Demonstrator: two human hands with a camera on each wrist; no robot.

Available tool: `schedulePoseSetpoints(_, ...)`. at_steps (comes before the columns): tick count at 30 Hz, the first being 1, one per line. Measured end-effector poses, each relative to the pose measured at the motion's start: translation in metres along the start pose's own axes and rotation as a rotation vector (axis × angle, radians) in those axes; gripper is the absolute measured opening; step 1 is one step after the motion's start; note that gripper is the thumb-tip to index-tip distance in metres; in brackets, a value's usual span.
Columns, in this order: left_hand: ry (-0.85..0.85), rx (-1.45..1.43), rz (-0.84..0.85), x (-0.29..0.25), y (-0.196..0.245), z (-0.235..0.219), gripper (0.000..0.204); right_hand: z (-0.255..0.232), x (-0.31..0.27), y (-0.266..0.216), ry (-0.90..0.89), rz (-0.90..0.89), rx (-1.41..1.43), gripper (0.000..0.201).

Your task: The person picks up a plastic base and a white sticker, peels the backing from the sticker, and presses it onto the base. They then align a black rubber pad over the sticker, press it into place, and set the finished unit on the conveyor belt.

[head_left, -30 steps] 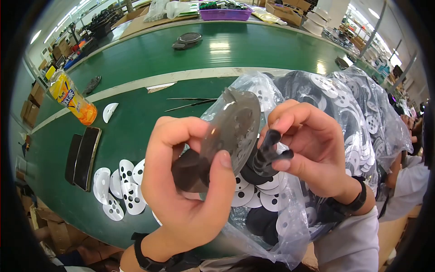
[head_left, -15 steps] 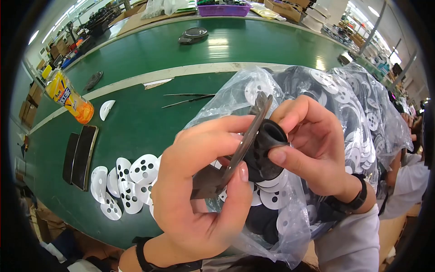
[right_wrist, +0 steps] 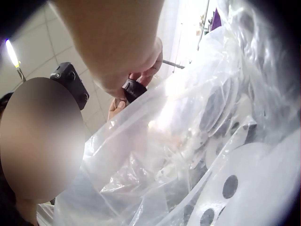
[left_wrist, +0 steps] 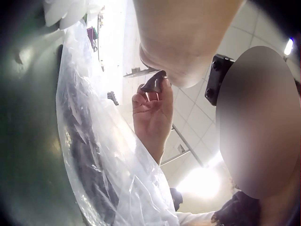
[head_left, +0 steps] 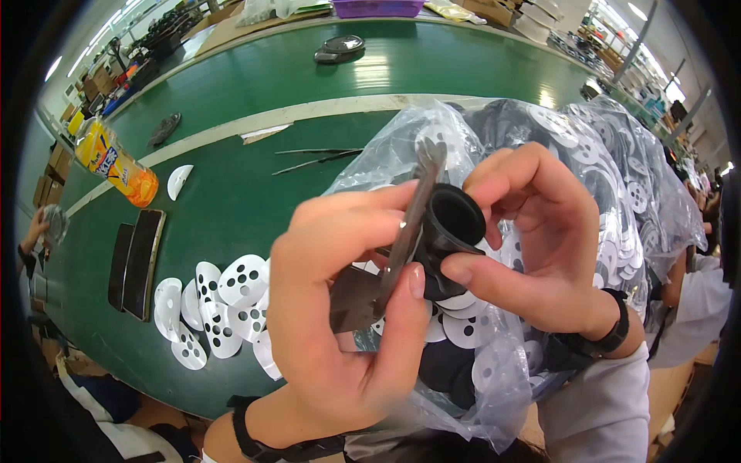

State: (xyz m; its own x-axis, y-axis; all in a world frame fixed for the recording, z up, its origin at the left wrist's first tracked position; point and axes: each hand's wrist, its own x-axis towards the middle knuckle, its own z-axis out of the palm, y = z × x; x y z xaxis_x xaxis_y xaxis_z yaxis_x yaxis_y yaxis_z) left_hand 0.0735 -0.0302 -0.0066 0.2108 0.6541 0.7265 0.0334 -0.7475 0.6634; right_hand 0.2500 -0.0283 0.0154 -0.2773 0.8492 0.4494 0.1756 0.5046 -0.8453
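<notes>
In the head view my left hand [head_left: 332, 309] grips a thin, dark, see-through plastic disc [head_left: 407, 239], turned nearly edge-on, with a tab at its top. My right hand [head_left: 540, 239] pinches a soft black piece [head_left: 440, 258] between thumb and fingers. That piece is bent into a cup shape, its round opening facing the right hand. It lies against the disc's right face. The same black piece [left_wrist: 154, 82] shows above the right fingers in the left wrist view. In the right wrist view, the black piece [right_wrist: 134, 89] is partly covered by the hand.
Below and behind my hands lies a clear plastic bag [head_left: 502, 386] of white and black holed discs. Loose white discs [head_left: 243, 282] lie at left, near two dark flat slabs [head_left: 144, 266], a drink bottle [head_left: 116, 166] and tweezers [head_left: 316, 158]. Another person's hand [head_left: 35, 228] holds a round part.
The plastic disc has turned from its broad face to nearly edge-on. The black piece has spread from a narrow curl into a cup against it. Another person's hand has appeared at far left.
</notes>
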Motion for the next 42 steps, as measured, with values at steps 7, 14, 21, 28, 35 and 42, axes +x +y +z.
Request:
schedulePoseSetpoints(7,0.096,-0.172,-0.095,-0.002,0.001,0.006,0.037,-0.008,0.004,-0.006,-0.003,-0.128,-0.261,0.046)
schedulePoseSetpoints(14,0.08,-0.165,-0.19,0.001,0.005,0.002,0.042,-0.007,0.006,-0.004,0.029,-0.2,-0.389,0.058)
schedulePoseSetpoints(21,0.096,-0.146,-0.233,-0.002,0.004,0.006,0.044,-0.003,0.008,-0.004,0.087,-0.262,-0.474,0.063)
schedulePoseSetpoints(28,0.125,-0.204,-0.173,-0.003,0.005,0.016,0.042,-0.001,0.011,-0.002,0.131,-0.303,-0.583,0.062)
schedulePoseSetpoints(35,0.149,-0.195,-0.184,-0.005,0.003,0.016,0.035,0.001,0.012,-0.001,0.166,-0.342,-0.663,0.057)
schedulePoseSetpoints(42,0.138,-0.262,-0.216,-0.006,0.0,0.019,0.031,0.001,0.011,0.001,0.167,-0.37,-0.709,0.055)
